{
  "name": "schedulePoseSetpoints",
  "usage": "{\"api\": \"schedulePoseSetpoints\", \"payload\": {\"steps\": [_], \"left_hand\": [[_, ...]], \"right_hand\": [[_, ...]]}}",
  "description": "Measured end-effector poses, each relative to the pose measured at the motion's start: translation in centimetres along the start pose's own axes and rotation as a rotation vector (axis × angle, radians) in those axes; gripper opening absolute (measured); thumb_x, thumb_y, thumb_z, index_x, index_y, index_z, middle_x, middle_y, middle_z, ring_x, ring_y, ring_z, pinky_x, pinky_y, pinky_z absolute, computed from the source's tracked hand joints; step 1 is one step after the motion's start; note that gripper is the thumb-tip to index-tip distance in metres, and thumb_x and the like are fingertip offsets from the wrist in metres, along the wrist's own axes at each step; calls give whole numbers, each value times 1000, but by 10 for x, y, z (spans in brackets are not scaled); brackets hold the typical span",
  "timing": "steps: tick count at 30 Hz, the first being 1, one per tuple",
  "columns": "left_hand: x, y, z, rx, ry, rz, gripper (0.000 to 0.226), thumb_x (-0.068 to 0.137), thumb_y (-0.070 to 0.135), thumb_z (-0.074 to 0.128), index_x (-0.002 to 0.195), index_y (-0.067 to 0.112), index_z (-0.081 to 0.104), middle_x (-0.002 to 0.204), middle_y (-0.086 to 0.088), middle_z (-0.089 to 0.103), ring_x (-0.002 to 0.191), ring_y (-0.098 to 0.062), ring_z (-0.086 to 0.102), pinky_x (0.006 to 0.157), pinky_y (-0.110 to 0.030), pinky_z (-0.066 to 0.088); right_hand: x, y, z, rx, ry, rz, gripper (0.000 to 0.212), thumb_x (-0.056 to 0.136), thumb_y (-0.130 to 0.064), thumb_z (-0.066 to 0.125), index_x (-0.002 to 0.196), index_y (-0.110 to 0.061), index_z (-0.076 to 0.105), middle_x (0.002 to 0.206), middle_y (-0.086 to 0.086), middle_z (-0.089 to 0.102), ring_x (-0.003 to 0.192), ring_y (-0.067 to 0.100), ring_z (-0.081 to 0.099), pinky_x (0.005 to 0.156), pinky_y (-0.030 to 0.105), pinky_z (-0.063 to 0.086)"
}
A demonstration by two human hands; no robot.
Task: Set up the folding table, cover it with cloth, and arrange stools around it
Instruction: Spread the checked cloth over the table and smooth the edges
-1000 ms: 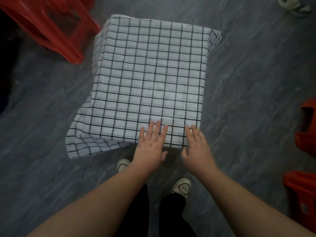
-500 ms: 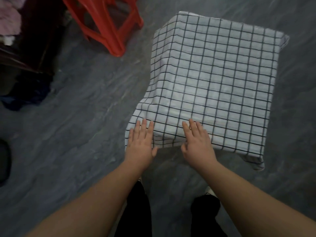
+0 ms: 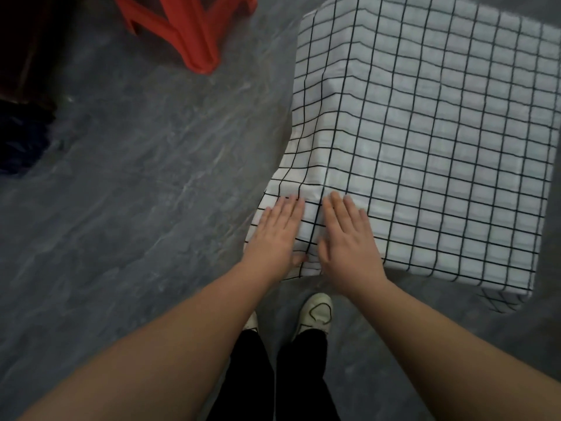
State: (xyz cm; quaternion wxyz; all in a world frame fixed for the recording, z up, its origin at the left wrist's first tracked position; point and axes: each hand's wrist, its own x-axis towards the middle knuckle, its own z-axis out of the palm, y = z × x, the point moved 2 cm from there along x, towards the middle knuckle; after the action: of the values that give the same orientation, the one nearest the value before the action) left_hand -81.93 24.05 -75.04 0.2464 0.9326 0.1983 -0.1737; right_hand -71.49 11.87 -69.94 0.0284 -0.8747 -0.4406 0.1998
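Floor (image 3: 127, 189): grey, marbled, bare across the left half of the room.
Stool (image 3: 188, 31): red plastic, upper left, well apart from the table; only its legs show.
Left hand (image 3: 274, 235): flat, fingers together, palm down on the cloth's drooping near-left corner.
Right hand (image 3: 349, 238): flat, fingers slightly spread, just beside the left one.
Cloth (image 3: 440, 132): white with a black grid, draped over the table at right, hanging past its edges.
Shoes (image 3: 315, 311): white, below the hands.
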Motion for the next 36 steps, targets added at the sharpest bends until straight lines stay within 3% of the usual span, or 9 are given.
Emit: {"api": "schedulePoseSetpoints", "payload": {"steps": [8,13,18,22,24,27,29,31,36], "left_hand": [[20,-29,47,-336,88,84,86,95,44,59,158,20,6,166,4,12,152,-13,13,124,-33,12],[15,-59,72,-203,-200,-148,84,96,54,51,158,31,0,167,1,7,152,-23,17,120,-48,22],[6,-51,58,-891,-174,-376,100,74,24,84,156,30,27,143,14,45,122,-10,52,96,-17,45],[-20,-64,52,-1607,-334,-511,79,67,1,71,142,13,48,128,-20,64,117,-40,62,97,-59,51],[-30,-66,38,-1868,-343,-576,61,77,-6,57,137,2,52,127,-26,62,114,-42,62,91,-56,55],[-37,-72,26,-1604,-228,-794,29,94,0,51,121,1,62,97,-12,73,84,-25,69,68,-36,58],[-42,-77,28,-1383,-252,-833,15,98,19,59,106,9,68,92,-7,74,83,-21,69,78,-39,57],[-46,-83,31,-1304,-239,-810,25,97,29,63,107,8,69,105,-13,74,92,-23,68,90,-44,54],[-60,-89,36,-1545,-143,-779,40,100,32,55,118,-3,62,112,-24,70,101,-34,67,91,-49,55]], "right_hand": [[8,5,39,-79,44,-26,70,99,-40,34,161,-13,13,168,5,6,155,26,0,124,51,1],[8,8,40,-101,7,-20,70,100,-43,28,161,-13,11,168,5,2,155,25,-3,124,52,1],[7,6,35,-90,-36,-8,70,99,-43,22,161,-15,4,169,4,-3,155,24,-10,124,51,-5],[7,4,30,-71,-60,-1,69,101,-43,21,161,-18,-3,168,1,-10,154,21,-16,124,51,-5],[6,5,29,-63,-70,8,69,102,-42,23,161,-19,-5,167,0,-14,153,20,-19,124,49,-8],[7,4,27,-57,-72,11,68,103,-42,22,160,-21,-8,166,-2,-16,152,18,-21,124,47,-10],[7,3,26,-54,-78,14,68,104,-42,24,160,-22,-10,165,-4,-20,152,17,-23,123,46,-12],[7,2,26,-50,-83,15,69,104,-41,25,160,-22,-11,164,-4,-21,151,17,-23,123,45,-12],[6,4,30,-72,-55,8,69,103,-43,24,160,-22,-8,166,-3,-16,153,17,-19,123,43,-13]]}}
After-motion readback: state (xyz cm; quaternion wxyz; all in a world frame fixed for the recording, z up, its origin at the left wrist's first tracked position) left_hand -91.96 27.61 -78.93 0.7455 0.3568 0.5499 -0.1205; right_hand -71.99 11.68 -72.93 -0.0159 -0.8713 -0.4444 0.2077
